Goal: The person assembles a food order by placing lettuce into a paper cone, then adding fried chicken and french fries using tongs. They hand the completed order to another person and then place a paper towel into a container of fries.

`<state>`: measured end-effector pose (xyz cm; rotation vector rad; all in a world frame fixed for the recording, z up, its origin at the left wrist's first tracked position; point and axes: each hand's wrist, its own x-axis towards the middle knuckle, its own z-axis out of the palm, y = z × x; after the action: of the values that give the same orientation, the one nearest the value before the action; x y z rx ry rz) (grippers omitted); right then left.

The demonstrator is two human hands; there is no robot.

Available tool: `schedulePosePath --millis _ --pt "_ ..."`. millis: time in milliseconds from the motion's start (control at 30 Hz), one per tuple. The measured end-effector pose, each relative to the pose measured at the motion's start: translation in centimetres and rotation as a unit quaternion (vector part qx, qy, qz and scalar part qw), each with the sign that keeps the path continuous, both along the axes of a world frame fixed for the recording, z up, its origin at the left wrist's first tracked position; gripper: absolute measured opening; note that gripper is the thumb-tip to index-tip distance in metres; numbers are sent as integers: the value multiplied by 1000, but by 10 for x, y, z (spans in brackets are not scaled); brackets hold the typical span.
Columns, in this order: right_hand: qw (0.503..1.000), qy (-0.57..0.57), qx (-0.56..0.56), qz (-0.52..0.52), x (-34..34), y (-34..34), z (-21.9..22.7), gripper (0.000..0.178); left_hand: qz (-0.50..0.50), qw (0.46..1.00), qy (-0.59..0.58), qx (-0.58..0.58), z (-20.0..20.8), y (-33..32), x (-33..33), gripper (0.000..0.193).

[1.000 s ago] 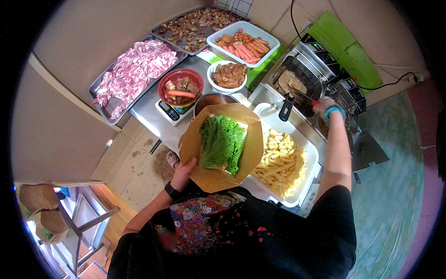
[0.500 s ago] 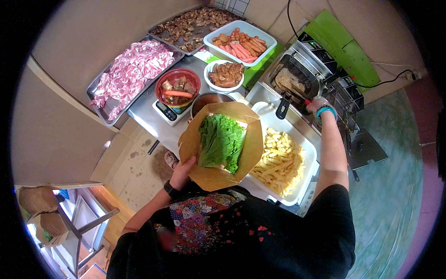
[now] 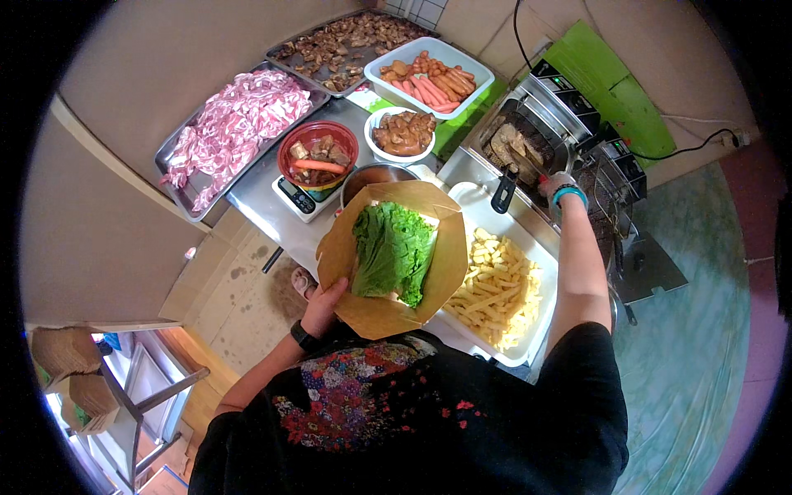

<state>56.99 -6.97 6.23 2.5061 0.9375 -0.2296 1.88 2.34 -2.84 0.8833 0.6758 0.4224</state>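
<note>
Brown paper box (image 3: 452, 247) with lettuce (image 3: 392, 252) was held left of the fries tub (image 3: 518, 360).
Left hand (image 3: 324, 305) pinched its near-left side, apparently keeping the mouth upward; gloved right hand (image 3: 561, 191) was closed round a red-ended utensil (image 3: 543, 177) at the fryer basket (image 3: 540, 124), likely sparing fingers the heat.

Black short-sleeved top (image 3: 437, 445) — multicoloured floral print (image 3: 351, 404) — dark left wristwatch (image 3: 304, 336), turquoise right wristband (image 3: 571, 193).
</note>
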Motion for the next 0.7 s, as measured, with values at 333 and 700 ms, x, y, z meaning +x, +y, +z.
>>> schedulePosePath --millis 333,700 --pt "993 53 107 -14 -20 -28 65 28 15 1000 -24 -8 -4 1 -2 43" --pt "999 -21 -31 -25 -76 -17 92 35 8 1000 -16 -8 -2 1 0 44"
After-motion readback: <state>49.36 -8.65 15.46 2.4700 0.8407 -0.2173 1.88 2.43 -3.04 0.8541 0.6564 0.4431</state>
